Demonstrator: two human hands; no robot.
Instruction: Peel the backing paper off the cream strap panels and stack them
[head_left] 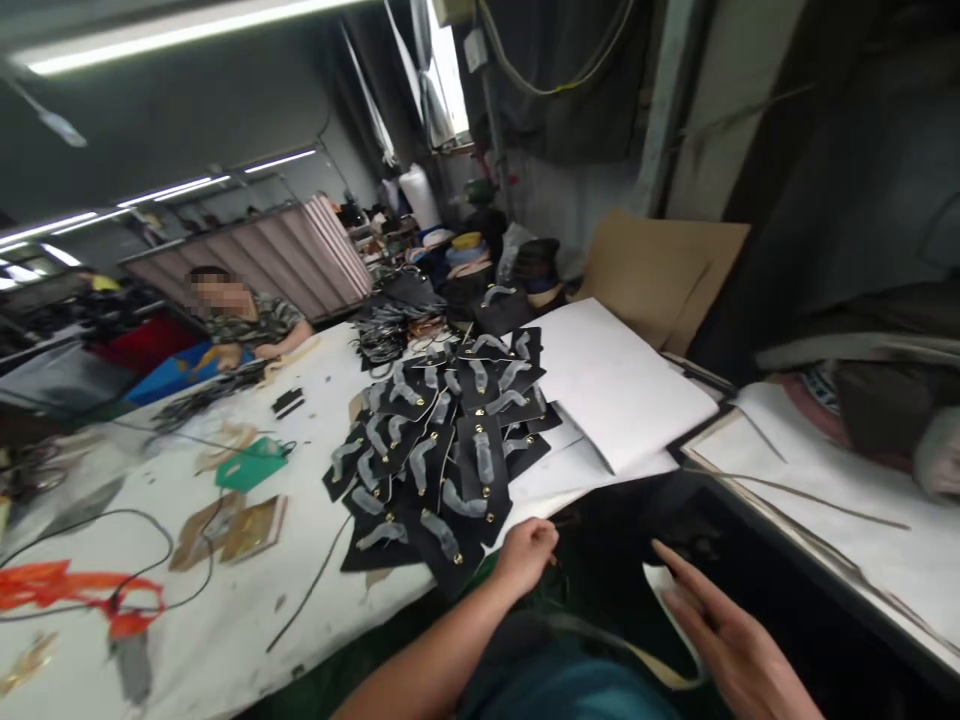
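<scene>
My left hand [527, 553] is curled at the near edge of the white table [225, 600], fingers pinched together just below a heap of black leather pieces [442, 440] with grey patches and small brass studs. What it pinches is too small to name. My right hand [712, 625] hovers lower right with fingers stretched out, above a white sheet [667, 590] in the dark gap between tables. It holds nothing.
A large white sheet [615, 380] lies right of the heap. A green pouch [251, 465], brown card pieces [240, 530], black cords and an orange strap [75, 590] lie at left. Another person [240, 315] sits at the far side. A second table [825, 500] is at right.
</scene>
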